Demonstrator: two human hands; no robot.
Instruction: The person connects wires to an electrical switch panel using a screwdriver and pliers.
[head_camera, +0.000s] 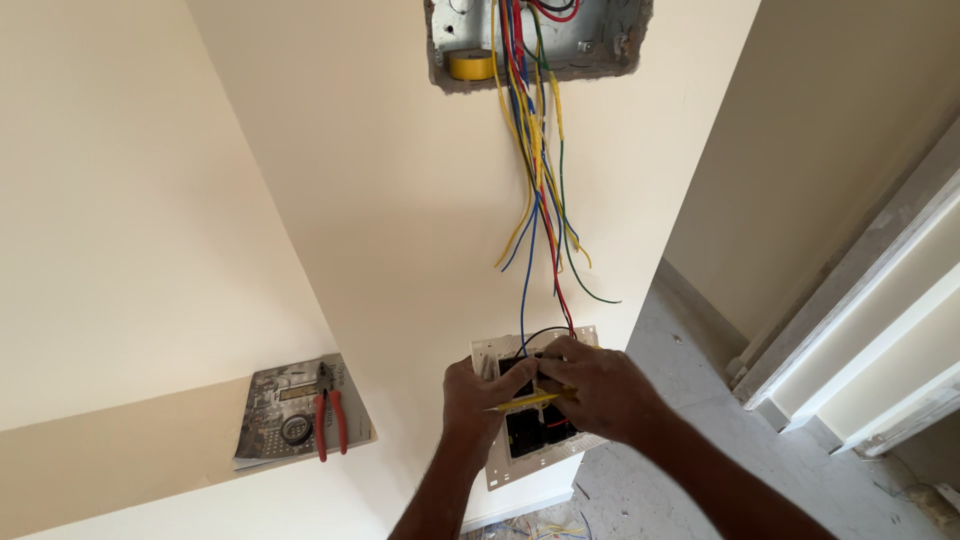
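Hanging wires crowd above the switch plate; bare wall leftward.

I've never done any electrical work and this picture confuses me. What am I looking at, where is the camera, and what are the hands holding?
The camera sits on the person's head and looks down along a cream wall. Both bare hands are the person's own. The left hand steadies a white switch plate, seen from its back. The right hand has its grip on a yellow-handled tool laid across the plate. Coloured wires hang from an open metal box recessed in the wall and run to the plate. A yellow tape roll lies inside that box. On the ledge to the left, red-handled pliers rest on a booklet.
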